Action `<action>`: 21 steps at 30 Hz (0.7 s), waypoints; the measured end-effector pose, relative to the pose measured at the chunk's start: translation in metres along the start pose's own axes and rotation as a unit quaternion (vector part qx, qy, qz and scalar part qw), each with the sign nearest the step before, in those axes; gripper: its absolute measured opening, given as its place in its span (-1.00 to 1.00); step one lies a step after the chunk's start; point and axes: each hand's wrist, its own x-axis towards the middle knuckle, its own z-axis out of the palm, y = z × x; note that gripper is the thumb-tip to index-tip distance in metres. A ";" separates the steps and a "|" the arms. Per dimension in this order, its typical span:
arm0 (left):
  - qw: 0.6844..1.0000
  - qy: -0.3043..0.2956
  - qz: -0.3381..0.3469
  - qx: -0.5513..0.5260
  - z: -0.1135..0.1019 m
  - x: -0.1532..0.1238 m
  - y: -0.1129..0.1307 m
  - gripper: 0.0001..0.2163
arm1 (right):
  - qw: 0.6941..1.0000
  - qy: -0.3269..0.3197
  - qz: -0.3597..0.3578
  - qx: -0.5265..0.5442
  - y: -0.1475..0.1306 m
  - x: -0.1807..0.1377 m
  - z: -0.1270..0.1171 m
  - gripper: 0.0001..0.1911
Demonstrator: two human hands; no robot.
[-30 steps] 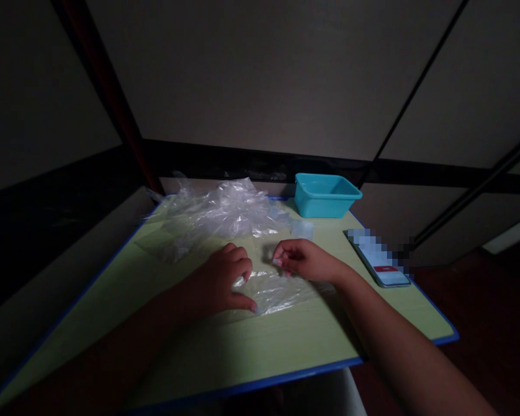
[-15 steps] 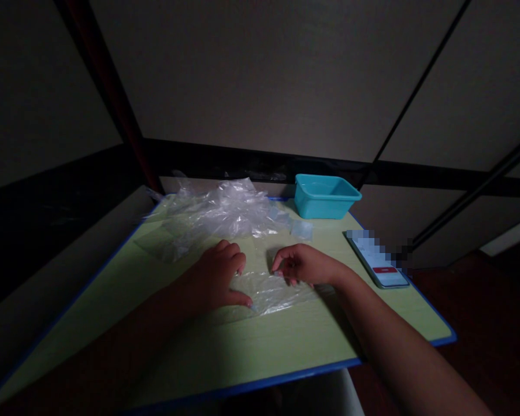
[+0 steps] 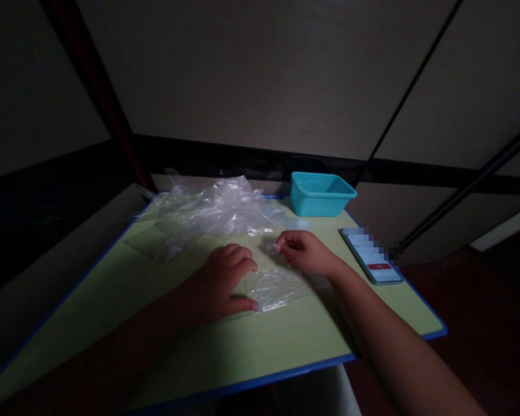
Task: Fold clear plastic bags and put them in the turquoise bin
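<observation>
A clear plastic bag (image 3: 277, 287) lies flat on the pale green table (image 3: 286, 341) in front of me. My left hand (image 3: 223, 280) rests on the bag's left part, fingers curled and thumb pressed along its near edge. My right hand (image 3: 305, 251) hovers at the bag's far edge, fingers curled in a pinch at a bit of clear film. What it pinches is too small and dim to name.
A heap of crumpled clear plastic bags (image 3: 212, 211) lies at the back left. A turquoise tub (image 3: 320, 193) stands at the back of the table. A phone (image 3: 371, 255) with a lit screen lies at the right edge. The table has a blue rim.
My right hand has shifted a little toward the far edge of the bag and stayed pinched. My left hand holds the bag down in much the same place.
</observation>
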 end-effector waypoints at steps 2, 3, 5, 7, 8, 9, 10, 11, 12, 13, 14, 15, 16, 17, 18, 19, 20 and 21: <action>1.000 -0.023 0.013 0.015 0.006 -0.001 0.002 -0.51 | 0.998 0.059 -0.017 -0.026 0.004 0.003 -0.002 -0.81; 0.999 -0.043 0.015 0.021 0.008 -0.002 0.004 -0.48 | 0.995 0.084 -0.023 -0.042 0.006 0.005 -0.003 -0.80; 0.995 -0.097 0.017 0.026 0.010 -0.002 0.008 -0.41 | 0.989 0.125 -0.033 -0.068 0.008 0.006 -0.006 -0.80; 0.989 -0.142 0.021 0.023 0.012 -0.002 0.011 -0.38 | 0.983 0.156 -0.039 -0.093 0.009 0.007 -0.006 -0.82; 0.987 -0.157 0.024 0.022 0.012 -0.002 0.012 -0.38 | 0.979 0.169 -0.040 -0.106 0.008 0.007 -0.007 -0.82; 0.985 -0.167 0.028 0.021 0.012 -0.002 0.013 -0.39 | 0.975 0.180 -0.039 -0.121 0.008 0.006 -0.007 -0.83; 0.984 -0.174 0.031 0.021 0.013 -0.002 0.013 -0.40 | 0.971 0.191 -0.037 -0.138 0.007 0.006 -0.007 -0.83; 0.983 -0.177 0.034 0.022 0.013 -0.002 0.013 -0.41 | 0.967 0.201 -0.035 -0.155 0.006 0.005 -0.008 -0.83; 0.983 -0.179 0.036 0.024 0.014 -0.003 0.013 -0.42 | 0.962 0.211 -0.031 -0.173 0.006 0.004 -0.010 -0.83; 0.983 -0.178 0.038 0.025 0.014 -0.003 0.012 -0.42 | 0.956 0.221 -0.025 -0.191 0.005 0.003 -0.013 -0.83; 0.984 -0.172 0.041 0.026 0.014 -0.003 0.011 -0.42 | 0.949 0.233 -0.015 -0.210 0.005 0.002 -0.017 -0.82; 0.986 -0.160 0.045 0.026 0.014 -0.004 0.011 -0.41 | 0.942 0.245 -0.001 -0.229 0.004 0.001 -0.021 -0.81; 0.988 -0.143 0.049 0.025 0.014 -0.004 0.010 -0.41 | 0.935 0.255 0.019 -0.247 0.004 0.000 -0.026 -0.80; 0.991 -0.120 0.053 0.023 0.013 -0.005 0.009 -0.44 | 0.928 0.253 0.045 -0.268 0.003 -0.001 -0.030 -0.77; 0.994 -0.092 0.057 0.021 0.012 -0.005 0.008 -0.48 | 0.924 0.239 0.073 -0.289 0.003 -0.003 -0.034 -0.73; 0.996 -0.063 0.063 0.015 0.011 -0.005 0.008 -0.54 | 0.922 0.212 0.100 -0.308 0.002 -0.004 -0.038 -0.70; 0.997 -0.036 0.072 0.005 0.010 -0.004 0.008 -0.60 | 0.921 0.178 0.124 -0.325 0.002 -0.005 -0.040 -0.69; 0.996 -0.015 0.083 -0.007 0.009 -0.004 0.008 -0.66 | 0.920 0.142 0.143 -0.337 0.001 -0.007 -0.043 -0.69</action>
